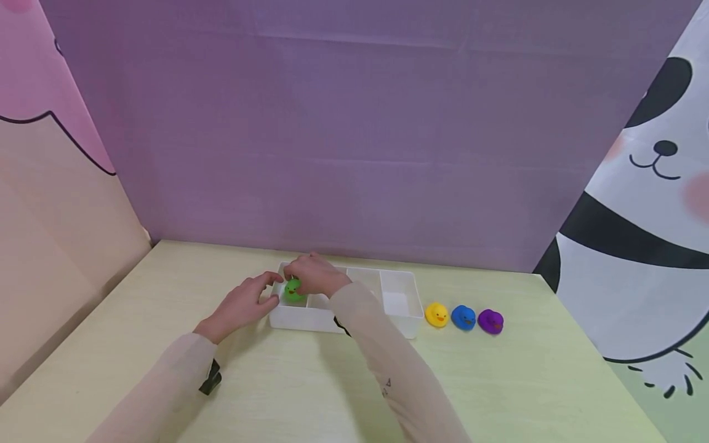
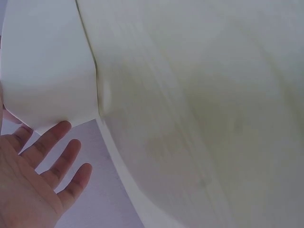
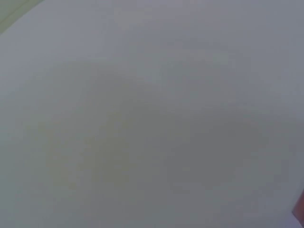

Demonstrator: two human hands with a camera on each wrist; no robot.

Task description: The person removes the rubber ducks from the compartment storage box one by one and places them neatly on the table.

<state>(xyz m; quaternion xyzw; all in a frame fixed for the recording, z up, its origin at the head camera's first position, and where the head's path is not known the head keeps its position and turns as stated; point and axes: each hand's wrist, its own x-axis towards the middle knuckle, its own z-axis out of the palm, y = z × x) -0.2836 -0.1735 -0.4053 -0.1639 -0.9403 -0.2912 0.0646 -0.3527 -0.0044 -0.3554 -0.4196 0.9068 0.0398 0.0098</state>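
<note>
In the head view a white tray with compartments sits near the back of the table. A small green rubber duck is in its leftmost compartment, face toward me. My right hand reaches over the tray from the right and pinches the duck, its fingertips partly hidden behind it. My left hand is at the tray's left end, thumb and fingers spread around the corner. In the left wrist view, the left hand's fingers are extended beside the tray's white outer wall. The right wrist view is mostly a blurred white surface.
To the right of the tray, a yellow duck, a blue duck and a purple duck stand in a row on the pale wooden table. A purple backdrop rises behind the table, with printed panels on both sides.
</note>
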